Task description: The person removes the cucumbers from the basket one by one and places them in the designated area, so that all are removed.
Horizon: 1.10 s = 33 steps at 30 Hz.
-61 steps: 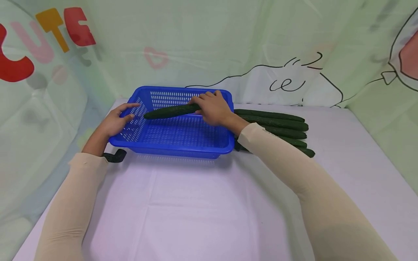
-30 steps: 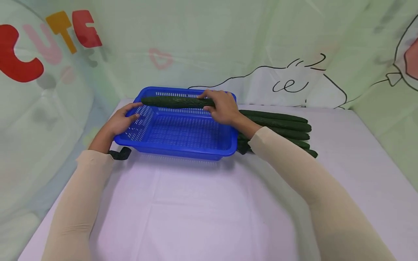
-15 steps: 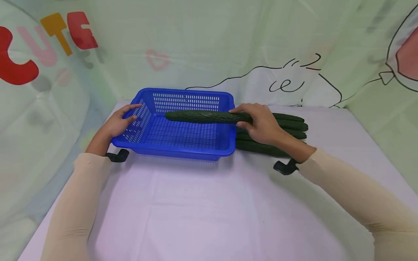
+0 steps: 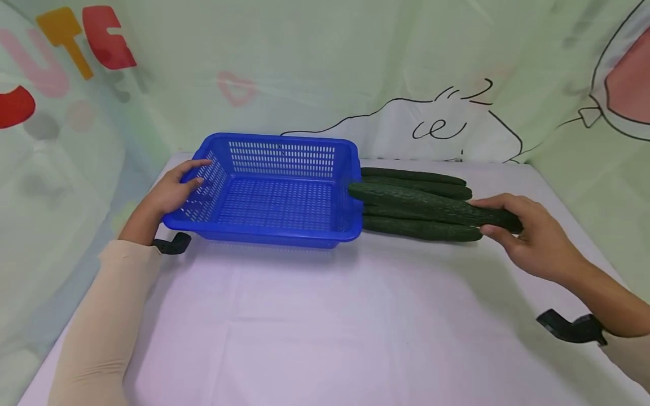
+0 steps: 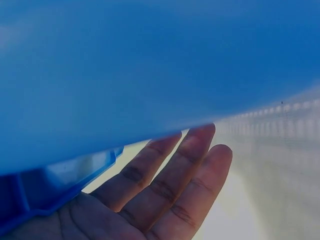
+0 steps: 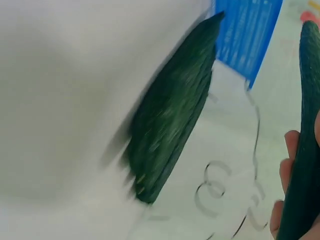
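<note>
My right hand (image 4: 540, 239) holds a long dark green cucumber (image 4: 426, 204) by its right end. This cucumber is raised over the row of other cucumbers (image 4: 421, 226), its far tip by the basket's right rim. In the right wrist view, my fingers (image 6: 286, 172) curl round the held cucumber (image 6: 309, 100), apart from the lying ones (image 6: 172, 107). At the left end of the blue plastic basket (image 4: 279, 230), my left hand (image 4: 172, 189) grips the rim. Thumb and index finger reach over it, while other fingers (image 5: 185, 172) lie under the rim in the left wrist view.
A white cloth covers the table (image 4: 315, 316). Behind it hangs a pale printed curtain (image 4: 304, 67), close to the basket's back edge. A black strap (image 4: 574, 327) sticks out from the right wrist, another (image 4: 172, 243) from the left.
My right hand has carried the cucumber from above the basket rightward, over the row of cucumbers. My left hand stays on the basket's left rim, and the basket keeps its place.
</note>
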{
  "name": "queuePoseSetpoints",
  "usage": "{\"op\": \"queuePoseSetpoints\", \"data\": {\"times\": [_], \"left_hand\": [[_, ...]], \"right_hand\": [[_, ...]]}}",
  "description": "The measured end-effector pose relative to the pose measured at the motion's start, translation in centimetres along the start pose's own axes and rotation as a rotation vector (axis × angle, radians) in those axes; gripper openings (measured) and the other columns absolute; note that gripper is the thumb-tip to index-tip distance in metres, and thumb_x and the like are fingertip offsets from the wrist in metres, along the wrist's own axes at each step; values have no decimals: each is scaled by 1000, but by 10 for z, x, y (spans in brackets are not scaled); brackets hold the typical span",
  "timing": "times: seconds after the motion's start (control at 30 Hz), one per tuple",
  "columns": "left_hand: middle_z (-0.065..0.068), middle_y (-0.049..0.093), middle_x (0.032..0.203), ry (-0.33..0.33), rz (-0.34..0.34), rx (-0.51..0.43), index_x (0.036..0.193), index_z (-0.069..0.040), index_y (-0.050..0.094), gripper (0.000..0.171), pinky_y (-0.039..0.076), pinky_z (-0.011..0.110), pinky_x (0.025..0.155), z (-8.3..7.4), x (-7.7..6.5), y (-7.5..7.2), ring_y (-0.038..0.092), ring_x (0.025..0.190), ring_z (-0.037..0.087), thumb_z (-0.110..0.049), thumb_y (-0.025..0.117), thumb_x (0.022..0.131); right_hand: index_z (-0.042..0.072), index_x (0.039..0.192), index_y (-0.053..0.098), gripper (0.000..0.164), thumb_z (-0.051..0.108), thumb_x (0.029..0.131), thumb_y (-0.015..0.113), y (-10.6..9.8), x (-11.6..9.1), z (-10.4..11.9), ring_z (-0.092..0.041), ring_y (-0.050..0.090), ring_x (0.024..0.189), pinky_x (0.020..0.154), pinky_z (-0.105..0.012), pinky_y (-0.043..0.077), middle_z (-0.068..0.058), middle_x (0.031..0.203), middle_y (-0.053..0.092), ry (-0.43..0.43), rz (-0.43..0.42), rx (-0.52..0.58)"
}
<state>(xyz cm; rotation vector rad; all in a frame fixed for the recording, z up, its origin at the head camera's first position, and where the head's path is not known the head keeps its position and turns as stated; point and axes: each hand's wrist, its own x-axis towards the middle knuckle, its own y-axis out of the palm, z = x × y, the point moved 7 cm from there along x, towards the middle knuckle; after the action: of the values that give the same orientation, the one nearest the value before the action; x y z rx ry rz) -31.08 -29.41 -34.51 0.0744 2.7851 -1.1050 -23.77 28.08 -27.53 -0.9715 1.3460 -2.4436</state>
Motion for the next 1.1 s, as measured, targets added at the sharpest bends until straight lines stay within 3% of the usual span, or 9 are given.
{"op": "queuePoseSetpoints", "data": {"times": [0.07, 0.17, 0.33, 0.4, 0.53, 0.67, 0.8, 0.97, 1.1], "left_hand": [[22, 18, 162, -1, -2, 3, 156, -31, 26, 51, 45, 62, 97, -2, -2, -3, 45, 127, 48, -30, 37, 106], [23, 19, 162, 3, -5, 17, 156, -29, 26, 51, 44, 61, 97, -3, -5, -7, 45, 127, 48, -29, 37, 106], [27, 22, 159, 6, -12, 47, 156, -27, 26, 51, 50, 54, 90, -2, -6, -10, 50, 121, 47, -28, 37, 106], [26, 23, 159, 4, -11, 40, 156, -27, 27, 51, 53, 47, 84, -2, -5, -10, 52, 119, 46, -27, 37, 106], [25, 24, 159, 5, -2, 23, 156, -27, 28, 50, 51, 37, 79, -2, -3, -7, 52, 118, 44, -25, 38, 106], [25, 23, 160, 4, 3, 19, 156, -27, 28, 50, 50, 43, 83, -3, -2, -3, 50, 119, 44, -27, 37, 106], [25, 21, 160, 7, 2, 21, 156, -26, 27, 50, 48, 51, 89, -5, -2, 0, 49, 121, 46, -26, 35, 107], [26, 22, 160, 3, 0, 25, 157, -26, 26, 51, 48, 51, 90, -4, -1, 0, 49, 121, 46, -28, 35, 107], [26, 22, 160, 3, 0, 33, 157, -27, 26, 51, 48, 53, 91, -3, 0, 0, 49, 121, 46, -29, 35, 107]], "right_hand": [[6, 120, 66, 49, -13, 75, 75, -6, -11, -6, 17, 47, 97, 83, -5, 33, 39, 116, 53, -11, 4, 1], [12, 119, 68, 57, -15, 70, 78, -5, -24, -16, 12, 48, 84, 74, -8, 35, 36, 113, 56, -23, 36, -31], [23, 121, 68, 62, -6, 68, 82, 16, -35, -21, 19, 47, 103, 85, -11, 35, 13, 113, 69, -63, 113, -122], [25, 121, 67, 60, -1, 69, 83, 27, -35, -19, 12, 51, 110, 88, -16, 37, 4, 113, 72, -73, 147, -148], [26, 122, 66, 56, 3, 73, 82, 45, -33, -16, -14, 63, 107, 87, -27, 41, 4, 115, 72, -68, 203, -160], [22, 122, 66, 51, 3, 77, 79, 56, -28, -16, -26, 64, 108, 88, -33, 44, 2, 118, 71, -48, 242, -129], [18, 122, 66, 46, 3, 80, 77, 63, -22, -21, -23, 64, 104, 86, -30, 43, -3, 119, 71, -17, 252, -108], [15, 121, 66, 43, 4, 81, 77, 67, -18, -27, -13, 53, 79, 66, -25, 41, -12, 115, 66, 19, 227, -158], [12, 120, 66, 42, 3, 80, 77, 69, -17, -29, -25, 59, 82, 66, -35, 46, -17, 108, 63, 45, 213, -187]]}}
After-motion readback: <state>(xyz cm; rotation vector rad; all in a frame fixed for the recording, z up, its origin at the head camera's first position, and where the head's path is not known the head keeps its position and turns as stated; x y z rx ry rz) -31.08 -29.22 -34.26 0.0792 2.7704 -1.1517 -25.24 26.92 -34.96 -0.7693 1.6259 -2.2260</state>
